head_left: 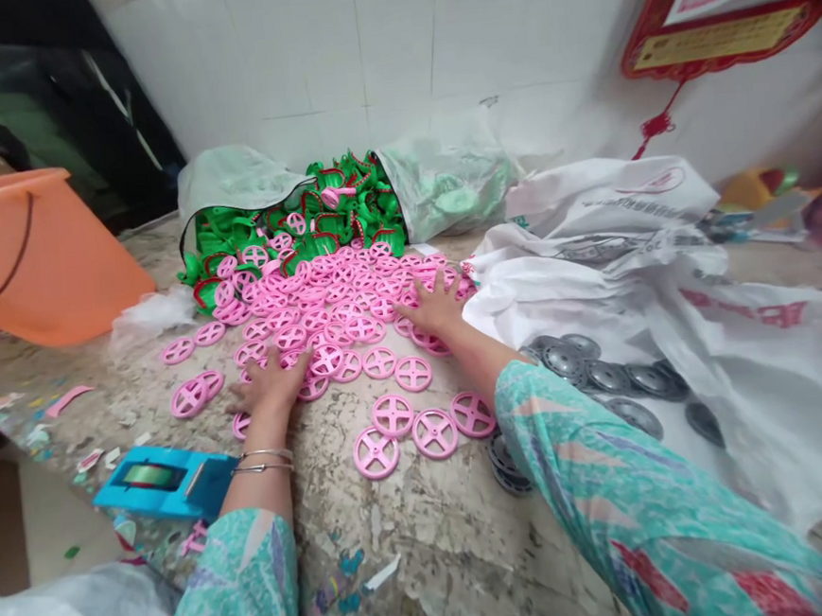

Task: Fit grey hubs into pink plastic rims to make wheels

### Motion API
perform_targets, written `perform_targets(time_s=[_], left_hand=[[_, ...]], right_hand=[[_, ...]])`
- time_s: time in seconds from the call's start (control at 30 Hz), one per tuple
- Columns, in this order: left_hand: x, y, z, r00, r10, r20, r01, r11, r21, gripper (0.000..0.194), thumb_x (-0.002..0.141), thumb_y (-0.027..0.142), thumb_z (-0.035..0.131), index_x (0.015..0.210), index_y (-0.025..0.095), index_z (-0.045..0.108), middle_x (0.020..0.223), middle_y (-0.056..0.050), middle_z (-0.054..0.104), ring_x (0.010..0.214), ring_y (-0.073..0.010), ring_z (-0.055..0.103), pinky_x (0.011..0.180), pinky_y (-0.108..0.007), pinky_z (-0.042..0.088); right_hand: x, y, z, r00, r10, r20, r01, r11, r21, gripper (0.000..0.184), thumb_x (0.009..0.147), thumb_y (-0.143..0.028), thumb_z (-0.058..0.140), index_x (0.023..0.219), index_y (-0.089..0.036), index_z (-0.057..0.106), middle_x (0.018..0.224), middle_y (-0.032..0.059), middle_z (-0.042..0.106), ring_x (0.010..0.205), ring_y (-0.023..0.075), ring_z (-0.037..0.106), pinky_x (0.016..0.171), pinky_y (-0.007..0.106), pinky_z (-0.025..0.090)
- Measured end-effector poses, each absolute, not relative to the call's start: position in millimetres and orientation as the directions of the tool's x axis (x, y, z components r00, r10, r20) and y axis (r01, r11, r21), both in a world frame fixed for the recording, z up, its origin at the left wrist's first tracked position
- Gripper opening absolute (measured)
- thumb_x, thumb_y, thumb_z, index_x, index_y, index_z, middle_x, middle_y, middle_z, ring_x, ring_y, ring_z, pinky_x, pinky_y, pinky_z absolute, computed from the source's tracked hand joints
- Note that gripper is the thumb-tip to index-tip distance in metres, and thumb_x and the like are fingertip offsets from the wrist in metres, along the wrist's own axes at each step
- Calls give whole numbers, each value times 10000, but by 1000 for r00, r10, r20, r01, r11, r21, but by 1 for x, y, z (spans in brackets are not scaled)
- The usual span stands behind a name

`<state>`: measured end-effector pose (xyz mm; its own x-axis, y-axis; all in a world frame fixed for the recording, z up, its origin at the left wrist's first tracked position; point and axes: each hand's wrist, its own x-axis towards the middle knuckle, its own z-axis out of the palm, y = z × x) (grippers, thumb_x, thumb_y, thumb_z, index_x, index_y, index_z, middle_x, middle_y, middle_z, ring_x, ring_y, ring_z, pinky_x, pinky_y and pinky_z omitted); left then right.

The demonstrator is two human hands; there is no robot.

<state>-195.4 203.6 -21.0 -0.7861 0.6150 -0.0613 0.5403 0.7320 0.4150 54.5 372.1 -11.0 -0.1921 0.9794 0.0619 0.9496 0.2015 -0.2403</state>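
A broad heap of pink plastic wheels (362,326) with cross spokes spreads over the worn tabletop (429,534). My left hand (273,385) lies on the heap's near left side, fingers spread, touching several wheels. On the right side of the heap rests my right hand (436,308), its fingers also apart and gripping nothing. Several loose wheels (435,433) lie flat between my forearms. Behind the heap, green toy parts with red edging (333,224) spill from two clear plastic bags (444,182), and a few pink wheels sit among them.
An orange bucket (37,252) stands at the left. Nearer is a blue tape dispenser (172,483), beside my left wrist. White sacks (591,246) cover the right side, with dark grey round parts (608,375) on them. A red hanging (724,37) is on the tiled wall.
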Motion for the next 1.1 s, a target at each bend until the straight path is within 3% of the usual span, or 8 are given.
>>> perform_targets(time_s=[0.1, 0.2, 0.33, 0.43, 0.57, 0.77, 0.97, 1.1], left_hand=[[-192, 204, -23, -769, 638, -39, 569, 711, 413, 1018, 563, 875, 408, 1414, 320, 330, 1517, -188, 158, 1298, -535, 230, 926, -747, 230], [-188, 206, -23, -752, 658, -42, 590, 699, 404, 1009, 577, 854, 434, 1434, 349, 264, 1530, -169, 130, 1307, -531, 216, 918, -752, 234], [-182, 214, -23, -708, 701, -85, 641, 689, 339, 921, 566, 837, 475, 1379, 425, 347, 1552, -89, 91, 1329, -554, 81, 899, -775, 210], [-174, 220, -26, -683, 727, -79, 676, 669, 309, 867, 579, 825, 479, 1353, 446, 380, 1547, -81, 114, 1332, -558, 43, 905, -783, 170], [-154, 222, -31, -609, 793, -25, 752, 587, 298, 828, 612, 816, 449, 1347, 439, 391, 1524, -91, 195, 1328, -542, 117, 956, -751, 134], [-127, 211, -32, -554, 832, 29, 802, 525, 284, 911, 588, 871, 378, 1363, 394, 394, 1513, -102, 217, 1317, -536, 165, 1001, -690, 169], [-108, 183, -26, -520, 854, -3, 815, 498, 298, 919, 591, 889, 327, 1365, 398, 386, 1524, -103, 186, 1333, -528, 136, 1010, -686, 166], [-93, 158, -24, -470, 882, -18, 841, 454, 295, 890, 639, 855, 342, 1382, 366, 368, 1527, -121, 178, 1336, -512, 162, 1020, -678, 168]], right_hand=[[56, 381, -13, -109, 983, 145, 964, 141, -226, 916, 766, -817, 225, 1483, -253, 151, 1538, 144, 1, 1348, 478, -105, 987, 711, 43], [61, 391, -14, -122, 991, 61, 966, 133, -223, 944, 763, -817, 246, 1478, -203, 190, 1508, 198, 125, 1355, 478, -13, 1016, 673, 50], [65, 395, -14, -209, 976, -62, 962, 194, -192, 968, 718, -845, 305, 1462, -230, 244, 1464, 204, 237, 1336, 504, 79, 1004, 677, 103], [62, 388, -14, -269, 959, -83, 951, 251, -180, 934, 696, -859, 318, 1452, -315, 251, 1474, 158, 233, 1323, 527, 70, 962, 722, 118], [55, 370, -15, -353, 932, -79, 923, 333, -196, 863, 704, -834, 366, 1430, -376, 277, 1473, 124, 243, 1329, 519, 66, 942, 746, 117], [56, 336, -15, -427, 899, -100, 884, 391, -257, 668, 831, -732, 258, 1416, -412, 293, 1504, 70, 198, 1361, 447, 80, 976, 673, 230], [67, 298, -9, -491, 859, -143, 853, 441, -281, 704, 840, -733, 252, 1438, -360, 283, 1528, 55, 164, 1375, 433, 43, 1044, 626, 162], [77, 265, -5, -555, 815, -169, 817, 494, -298, 664, 860, -715, 232, 1440, -394, 248, 1543, 13, 127, 1391, 396, 25, 1054, 624, 150]])
